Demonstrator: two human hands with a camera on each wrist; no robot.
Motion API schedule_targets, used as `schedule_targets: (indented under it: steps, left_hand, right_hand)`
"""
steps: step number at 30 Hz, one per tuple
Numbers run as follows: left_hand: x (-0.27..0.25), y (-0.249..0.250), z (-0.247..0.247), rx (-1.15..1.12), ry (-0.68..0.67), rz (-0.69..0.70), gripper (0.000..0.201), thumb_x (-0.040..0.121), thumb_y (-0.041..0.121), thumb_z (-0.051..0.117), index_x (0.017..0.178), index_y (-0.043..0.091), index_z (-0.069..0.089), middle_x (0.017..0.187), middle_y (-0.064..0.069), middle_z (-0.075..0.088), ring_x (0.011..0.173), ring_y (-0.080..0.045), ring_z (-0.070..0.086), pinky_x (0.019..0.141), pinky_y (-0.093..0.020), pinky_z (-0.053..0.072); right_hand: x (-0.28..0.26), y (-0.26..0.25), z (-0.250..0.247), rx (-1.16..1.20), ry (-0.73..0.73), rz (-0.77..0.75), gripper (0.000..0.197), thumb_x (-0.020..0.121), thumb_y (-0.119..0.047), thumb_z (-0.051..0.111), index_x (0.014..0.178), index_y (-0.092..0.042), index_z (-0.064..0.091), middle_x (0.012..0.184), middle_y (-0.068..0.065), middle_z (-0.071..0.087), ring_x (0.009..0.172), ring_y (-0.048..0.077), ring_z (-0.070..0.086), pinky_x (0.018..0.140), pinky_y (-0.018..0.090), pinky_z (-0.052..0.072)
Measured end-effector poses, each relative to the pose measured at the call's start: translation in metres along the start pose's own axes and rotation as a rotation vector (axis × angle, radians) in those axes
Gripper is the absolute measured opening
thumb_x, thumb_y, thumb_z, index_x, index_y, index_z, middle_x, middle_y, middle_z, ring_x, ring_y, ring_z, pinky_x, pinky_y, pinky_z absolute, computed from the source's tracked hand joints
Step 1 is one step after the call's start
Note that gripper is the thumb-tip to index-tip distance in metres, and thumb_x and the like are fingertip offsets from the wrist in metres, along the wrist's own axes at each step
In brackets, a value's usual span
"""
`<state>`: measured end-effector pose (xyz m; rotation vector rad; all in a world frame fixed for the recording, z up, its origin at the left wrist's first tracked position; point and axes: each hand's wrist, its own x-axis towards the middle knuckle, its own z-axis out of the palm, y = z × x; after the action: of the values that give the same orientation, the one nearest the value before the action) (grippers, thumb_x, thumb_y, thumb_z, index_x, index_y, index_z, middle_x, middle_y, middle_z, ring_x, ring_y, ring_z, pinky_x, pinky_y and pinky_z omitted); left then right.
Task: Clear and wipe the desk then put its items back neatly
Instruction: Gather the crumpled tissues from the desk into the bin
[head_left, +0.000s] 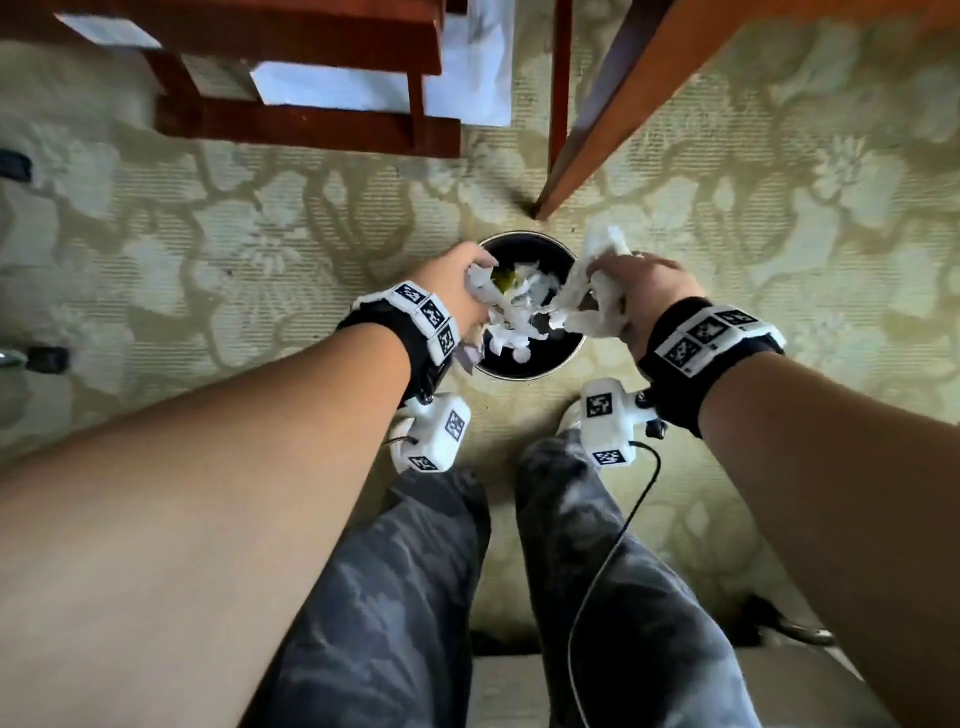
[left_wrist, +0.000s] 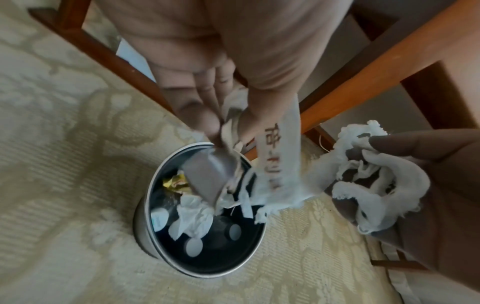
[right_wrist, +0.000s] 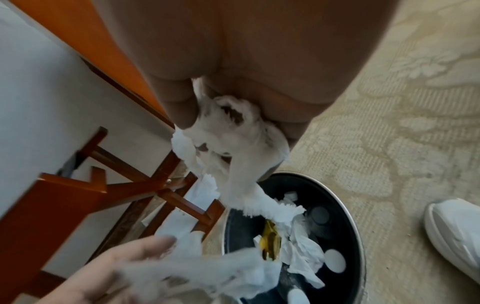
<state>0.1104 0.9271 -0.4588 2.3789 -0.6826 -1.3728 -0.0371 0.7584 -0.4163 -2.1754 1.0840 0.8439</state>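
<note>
White crumpled tissue wad (head_left: 597, 299) sits bunched in the right hand (head_left: 644, 296), just above the far-right rim of the round black metal-rimmed waste bin (head_left: 563, 353) on the pale floral carpet (head_left: 208, 234); judged reason: both hands are parked over the bin so scraps fall inside, not on the carpet. Right fingers (right_wrist: 182, 111) are curled round the wad w/ thumb on the other side, tissue squeezed between them & a torn tail dangling down toward the bin mouth; wrist view shows the tail tip just over the rim. Left hand (head_left: 462, 280) hangs over the bin's near-left edge; its fingers (left_wrist: 197, 107) point down, close together, pinching torn paper scraps (left_wrist: 207, 176), incl. a greyish card piece & a white strip w/ red print (left_wrist: 275, 156); scraps hang below the fingertips, directly over the bin opening. Inside the bin: crumpled white paper, a yellow wrapper (right_wrist: 270, 244), a few white discs. Bin stands just beside the brown wooden desk leg (head_left: 597, 150), so desk rubbish goes down w/o walking; person's white shoe (right_wrist: 457, 232) is near the bin's right side. Probably the clearing stage: trash going out, wipe & put-back not yet done. Loose hanging bits could drift past the rim, esp. the right-hand tail.
</note>
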Motion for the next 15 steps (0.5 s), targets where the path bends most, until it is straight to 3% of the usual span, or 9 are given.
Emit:
schedule_targets:
  steps: [3, 5, 9, 11, 13, 14, 15]
  left_hand:
    - [0.026, -0.012, 0.022, -0.005, -0.083, 0.005, 0.09, 0.082, 0.012, 0.078, 0.154, 0.042, 0.033, 0.134, -0.005, 0.06, 0.099, -0.025, 0.068, 0.082, -0.035, 0.059]
    - [0.035, -0.02, 0.034, -0.006, -0.081, -0.005, 0.095, 0.082, 0.016, 0.08, 0.158, 0.041, 0.027, 0.146, -0.005, 0.054, 0.116, -0.025, 0.063, 0.094, -0.035, 0.054]
    - [0.04, -0.034, 0.048, 0.026, -0.073, -0.008, 0.091, 0.083, 0.019, 0.077, 0.158, 0.039, 0.029, 0.146, -0.004, 0.056, 0.113, -0.026, 0.064, 0.085, -0.029, 0.052]
    - [0.039, -0.041, 0.048, 0.046, -0.063, -0.025, 0.092, 0.081, 0.021, 0.077, 0.158, 0.038, 0.029, 0.144, -0.004, 0.058, 0.114, -0.027, 0.064, 0.091, -0.033, 0.054]
    - [0.038, -0.044, 0.046, 0.067, -0.061, -0.041, 0.094, 0.081, 0.024, 0.078, 0.159, 0.035, 0.026, 0.145, -0.007, 0.058, 0.118, -0.028, 0.063, 0.098, -0.037, 0.053]
    - [0.038, -0.046, 0.045, 0.077, -0.056, -0.052, 0.094, 0.082, 0.025, 0.078, 0.159, 0.033, 0.024, 0.145, -0.007, 0.057, 0.12, -0.028, 0.062, 0.099, -0.036, 0.052]
    - [0.039, -0.047, 0.044, 0.089, -0.046, -0.056, 0.094, 0.083, 0.027, 0.078, 0.16, 0.031, 0.024, 0.146, -0.008, 0.056, 0.12, -0.028, 0.062, 0.098, -0.034, 0.051]
  right_hand:
    - [0.033, 0.016, 0.029, -0.064, -0.002, -0.034, 0.044, 0.099, -0.024, 0.062, 0.141, -0.019, 0.05, 0.138, 0.003, 0.056, 0.131, 0.025, 0.051, 0.104, 0.031, 0.039]
    - [0.044, 0.021, 0.041, -0.032, 0.016, -0.023, 0.039, 0.1, -0.029, 0.059, 0.136, -0.018, 0.055, 0.129, 0.005, 0.062, 0.123, 0.026, 0.057, 0.096, 0.03, 0.04]
    - [0.047, 0.016, 0.046, -0.084, -0.007, 0.005, 0.041, 0.102, -0.011, 0.047, 0.143, -0.01, 0.051, 0.137, 0.014, 0.059, 0.13, 0.031, 0.052, 0.11, 0.035, 0.035]
    - [0.051, 0.01, 0.052, -0.146, -0.074, -0.042, 0.043, 0.101, -0.011, 0.052, 0.143, -0.012, 0.053, 0.14, 0.011, 0.058, 0.133, 0.029, 0.051, 0.112, 0.033, 0.035]
    - [0.054, 0.002, 0.06, -0.027, -0.067, -0.06, 0.03, 0.096, -0.021, 0.064, 0.126, -0.017, 0.064, 0.13, 0.006, 0.064, 0.125, 0.027, 0.06, 0.109, 0.034, 0.046]
    - [0.057, 0.0, 0.062, 0.121, -0.072, 0.006, 0.019, 0.096, -0.027, 0.066, 0.114, -0.023, 0.067, 0.122, 0.002, 0.065, 0.118, 0.025, 0.063, 0.104, 0.031, 0.051]
    - [0.061, -0.002, 0.064, 0.181, -0.086, 0.047, 0.014, 0.098, -0.029, 0.063, 0.112, -0.027, 0.065, 0.121, 0.001, 0.064, 0.114, 0.022, 0.063, 0.1, 0.023, 0.052]
